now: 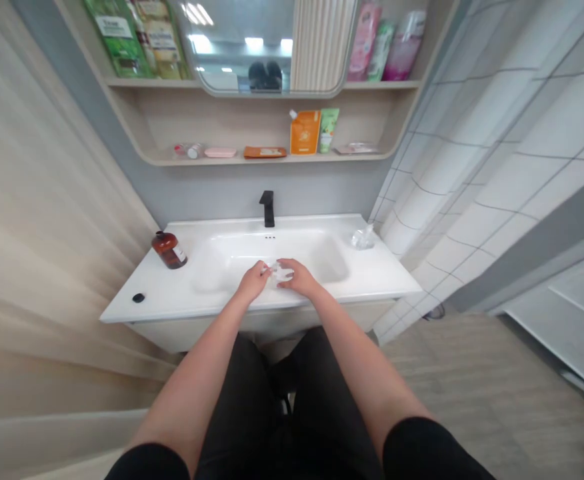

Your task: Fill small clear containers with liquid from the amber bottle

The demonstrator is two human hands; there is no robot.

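Note:
My left hand (253, 281) and my right hand (298, 277) meet over the front of a white washbasin (187, 293). Between them is a small translucent plastic object (283, 273), held by the fingers of both hands. Its exact shape is hard to make out, and my fingers hide part of it. A black faucet (267, 208) stands at the back of the basin, well beyond my hands.
An amber pump-less bottle (169, 251) stands on the left of the counter, with a small black disc (139, 298) near the front edge. A clear glass item (363, 238) sits at the right. Shelves with toiletries and a mirror (267, 47) rise behind.

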